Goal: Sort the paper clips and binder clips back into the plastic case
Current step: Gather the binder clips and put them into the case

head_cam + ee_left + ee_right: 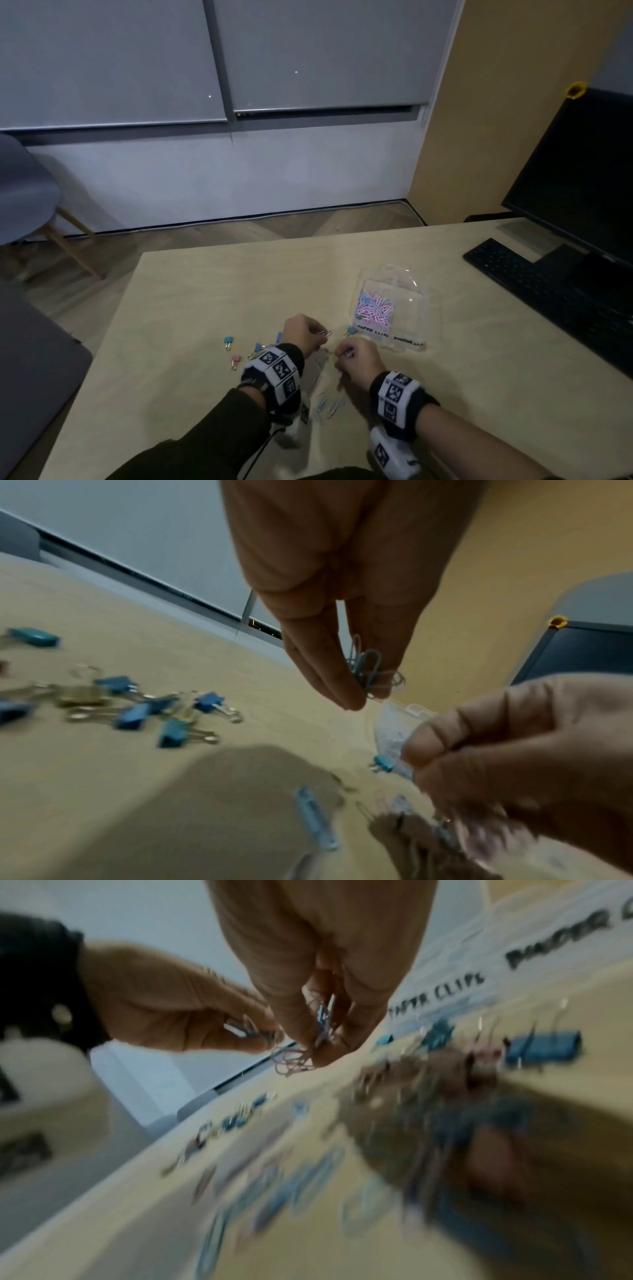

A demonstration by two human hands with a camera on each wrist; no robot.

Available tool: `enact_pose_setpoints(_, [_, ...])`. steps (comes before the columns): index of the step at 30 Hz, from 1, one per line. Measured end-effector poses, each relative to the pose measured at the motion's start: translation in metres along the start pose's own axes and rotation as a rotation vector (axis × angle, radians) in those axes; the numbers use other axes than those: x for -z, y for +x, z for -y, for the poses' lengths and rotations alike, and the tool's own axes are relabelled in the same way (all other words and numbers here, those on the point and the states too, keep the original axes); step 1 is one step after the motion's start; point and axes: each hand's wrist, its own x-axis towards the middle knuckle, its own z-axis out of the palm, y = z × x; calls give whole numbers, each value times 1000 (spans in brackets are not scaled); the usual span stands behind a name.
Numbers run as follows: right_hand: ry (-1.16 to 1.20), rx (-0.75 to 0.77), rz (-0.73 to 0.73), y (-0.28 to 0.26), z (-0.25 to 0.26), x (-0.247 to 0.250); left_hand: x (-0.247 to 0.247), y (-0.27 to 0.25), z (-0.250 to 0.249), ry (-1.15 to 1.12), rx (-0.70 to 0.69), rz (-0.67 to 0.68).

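My left hand hovers just above the wooden table and pinches a small bunch of paper clips. Close beside it, my right hand pinches its own bunch of pink and blue paper clips. The clear plastic case lies open to the right of both hands; its left compartment, labelled PAPER CLIPS, holds a heap of pastel clips. Loose paper clips lie on the table between my wrists. Blue and pink binder clips are scattered left of my left hand.
One teal binder clip sits at the case's near left corner. A black keyboard and a monitor stand at the right. A grey chair is on the floor beyond the table's left side.
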Motion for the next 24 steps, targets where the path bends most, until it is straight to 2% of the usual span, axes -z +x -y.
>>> enact_pose_setpoints(4, [72,0,-210,31,3,49,-20,25,-30,-128,38,10])
enact_pose_setpoints(8, [54,-67,-302,67,-5,78,-43,46,-65,-175,7,-26])
enact_pose_setpoints(13, [119,-139,-156,85,-21,83,-61,56,-73,-126,48,195])
enact_pose_setpoints(16, [251,-139,-60,79,-26,85,-54,51,-61,-158,29,228])
enact_pose_setpoints(19, [304,-87,-80,61,-21,89,-36,40,-47,-245,-44,196])
enact_pose_setpoints(22, [284,-8,-76,30,-23,85,-20,18,-31,-2,-121,123])
enact_pose_setpoints(24, [182,23,-30,6,-31,74,-13,-1,-18,276,-149,180])
